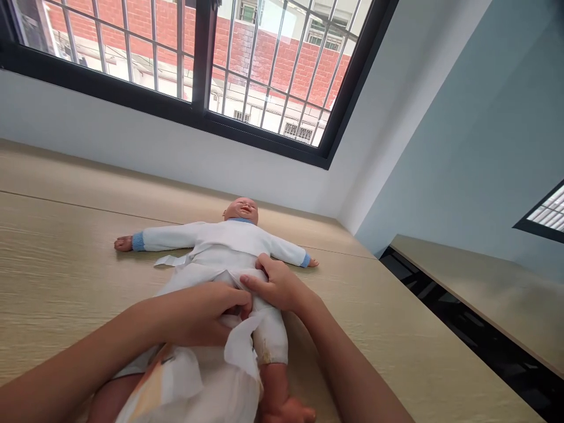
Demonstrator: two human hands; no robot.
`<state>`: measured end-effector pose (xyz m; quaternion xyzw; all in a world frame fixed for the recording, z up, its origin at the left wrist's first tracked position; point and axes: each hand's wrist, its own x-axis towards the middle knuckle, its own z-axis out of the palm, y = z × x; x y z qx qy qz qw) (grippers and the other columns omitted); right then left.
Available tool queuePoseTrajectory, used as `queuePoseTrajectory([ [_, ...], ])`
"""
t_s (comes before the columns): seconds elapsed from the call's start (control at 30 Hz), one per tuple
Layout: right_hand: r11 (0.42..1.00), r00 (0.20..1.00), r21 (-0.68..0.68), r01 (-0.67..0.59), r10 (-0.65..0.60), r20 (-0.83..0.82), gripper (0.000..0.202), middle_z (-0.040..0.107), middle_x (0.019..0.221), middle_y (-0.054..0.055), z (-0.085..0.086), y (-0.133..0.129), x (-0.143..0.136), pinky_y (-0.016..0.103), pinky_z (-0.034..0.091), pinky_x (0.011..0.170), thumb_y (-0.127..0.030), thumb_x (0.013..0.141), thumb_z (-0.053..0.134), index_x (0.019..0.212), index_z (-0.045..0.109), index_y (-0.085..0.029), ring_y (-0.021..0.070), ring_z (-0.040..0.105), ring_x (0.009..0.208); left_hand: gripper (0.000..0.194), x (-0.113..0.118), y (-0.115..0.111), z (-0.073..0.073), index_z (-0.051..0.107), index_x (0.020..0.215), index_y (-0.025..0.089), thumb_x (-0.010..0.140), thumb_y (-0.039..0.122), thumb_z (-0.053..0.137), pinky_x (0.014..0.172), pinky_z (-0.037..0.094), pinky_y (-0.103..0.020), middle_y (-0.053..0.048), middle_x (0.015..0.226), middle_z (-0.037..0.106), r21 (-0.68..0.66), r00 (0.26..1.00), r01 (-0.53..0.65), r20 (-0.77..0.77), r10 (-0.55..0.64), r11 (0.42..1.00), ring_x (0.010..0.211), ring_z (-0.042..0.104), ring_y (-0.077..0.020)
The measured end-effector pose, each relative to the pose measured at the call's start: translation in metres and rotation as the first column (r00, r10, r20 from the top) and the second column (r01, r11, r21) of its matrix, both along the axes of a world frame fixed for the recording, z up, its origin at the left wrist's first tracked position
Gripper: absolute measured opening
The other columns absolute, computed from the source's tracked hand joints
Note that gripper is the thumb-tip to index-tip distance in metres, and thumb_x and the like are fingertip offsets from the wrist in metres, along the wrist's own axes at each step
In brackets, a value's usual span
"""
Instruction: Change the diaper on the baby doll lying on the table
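A baby doll (238,247) in white clothes with blue cuffs lies on its back, head toward the window. A white diaper (189,382) with an orange-yellow print spreads loosely over its legs, toward me. My left hand (215,311) lies across the doll's lower body, fingers curled in at the diaper's upper edge; what is under the palm is hidden. My right hand (277,285) is closed at the doll's waist, thumb and fingers on the white clothing (229,273). A white strip (171,260) sticks out beside the doll's waist. The near trouser leg (269,338) has a brownish stain.
The doll lies on a pale wood-grain table (66,252) against a white wall. Above it is a black-framed window (202,111) with metal bars. Another wood-topped surface (476,276) with a black side stands at the right.
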<state>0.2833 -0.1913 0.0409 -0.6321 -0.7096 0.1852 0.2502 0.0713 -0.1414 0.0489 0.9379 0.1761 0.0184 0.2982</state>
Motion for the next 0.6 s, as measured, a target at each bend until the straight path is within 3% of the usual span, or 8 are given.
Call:
queuePoseTrajectory([
  [0.4,0.999,0.997,-0.048,-0.002,-0.002,-0.073,0.045,0.047,0.074,-0.005,0.0044,-0.0002,0.0004,0.03,0.031,0.062,-0.06,0.084,0.073,0.089,0.047,-0.023,0.0146,0.042,0.07,0.023,0.0006,0.0021,-0.0076,0.067,0.088,0.027,0.071,0.04,0.076,0.059,0.031,-0.026,0.004,0.079,0.065,0.013,0.999,-0.039,0.021,0.039,0.999,0.067,0.049,-0.015],
  [0.6,0.997,0.982,-0.052,0.053,-0.062,-0.178,0.05,0.05,0.08,-0.004,0.0014,0.0021,-0.0048,0.03,0.033,0.065,-0.057,0.074,0.081,0.088,0.048,-0.023,0.0159,0.042,0.074,0.023,0.0005,0.0046,-0.0101,0.067,0.087,0.027,0.073,0.042,0.076,0.059,0.032,-0.027,0.004,0.08,0.066,0.017,0.999,-0.01,0.039,0.01,1.0,0.069,0.051,-0.0158],
])
